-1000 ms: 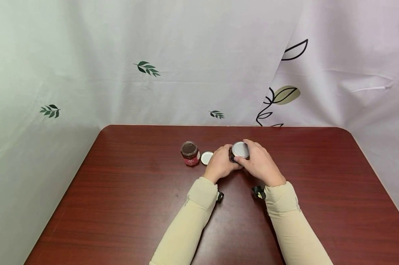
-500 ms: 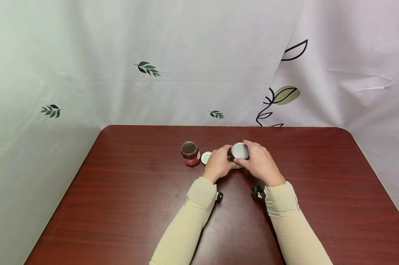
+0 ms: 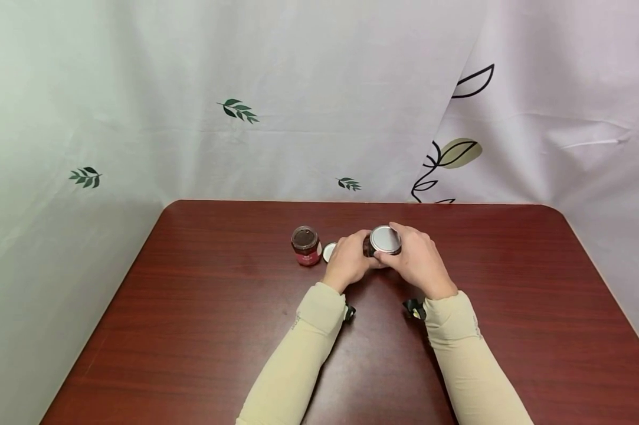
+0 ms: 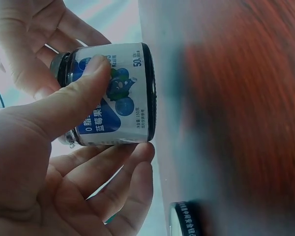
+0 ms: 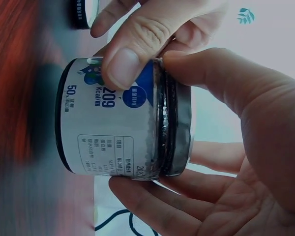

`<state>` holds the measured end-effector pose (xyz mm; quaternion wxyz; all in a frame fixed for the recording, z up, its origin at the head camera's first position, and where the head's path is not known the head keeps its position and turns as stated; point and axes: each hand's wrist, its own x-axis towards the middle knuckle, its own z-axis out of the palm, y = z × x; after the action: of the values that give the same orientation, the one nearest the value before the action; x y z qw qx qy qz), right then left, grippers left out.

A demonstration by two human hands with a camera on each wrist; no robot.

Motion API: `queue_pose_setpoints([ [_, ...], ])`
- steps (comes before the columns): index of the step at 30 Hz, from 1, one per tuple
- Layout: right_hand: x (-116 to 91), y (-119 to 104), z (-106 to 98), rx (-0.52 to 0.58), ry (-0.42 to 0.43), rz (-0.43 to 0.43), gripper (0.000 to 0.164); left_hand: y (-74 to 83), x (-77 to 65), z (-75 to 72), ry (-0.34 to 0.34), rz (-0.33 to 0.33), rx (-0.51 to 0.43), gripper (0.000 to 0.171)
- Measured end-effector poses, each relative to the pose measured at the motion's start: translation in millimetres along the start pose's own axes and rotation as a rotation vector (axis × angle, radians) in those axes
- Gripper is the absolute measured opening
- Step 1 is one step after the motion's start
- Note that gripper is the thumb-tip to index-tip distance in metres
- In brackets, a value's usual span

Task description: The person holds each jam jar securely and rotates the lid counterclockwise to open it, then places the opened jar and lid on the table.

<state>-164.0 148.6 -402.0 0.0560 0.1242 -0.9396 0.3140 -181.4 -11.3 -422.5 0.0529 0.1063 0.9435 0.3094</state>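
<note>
A small glass jam jar (image 4: 123, 105) with a white and blue blueberry label is held upright between my hands. My left hand (image 3: 348, 260) grips its body, thumb pressed on the label and fingers around the far side. At the top, my right hand (image 3: 417, 260) holds the silver screw lid (image 3: 385, 239) between thumb and fingers. In the right wrist view the dark rim of that lid (image 5: 179, 130) sits on the jar's neck. The jar's base is close over the table.
A second jar (image 3: 307, 248) with a red label and dark contents stands lidless to the left. Beside it a loose lid (image 3: 328, 252) lies with its white inside up, partly hidden by my left hand. The dark red table (image 3: 218, 307) ends at a white patterned curtain (image 3: 298, 118).
My left hand has shifted slightly left and away from me, covering more of the loose lid. My right hand stays on the jar's lid, almost unmoved.
</note>
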Motion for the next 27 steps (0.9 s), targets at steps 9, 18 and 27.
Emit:
queue_pose_setpoints([
  [9,-1,-3,-2,0.020,0.032,-0.009,0.065,0.2,-4.4,-3.7,0.018,0.022,0.003,0.063],
  [18,-2,-8,-5,0.030,0.060,-0.024,0.068,-0.5,-14.7,-11.2,0.049,0.060,-0.025,0.064],
  [27,-3,-13,-5,0.036,0.063,-0.037,0.067,-5.6,-24.3,-13.1,0.085,0.112,-0.060,0.066],
])
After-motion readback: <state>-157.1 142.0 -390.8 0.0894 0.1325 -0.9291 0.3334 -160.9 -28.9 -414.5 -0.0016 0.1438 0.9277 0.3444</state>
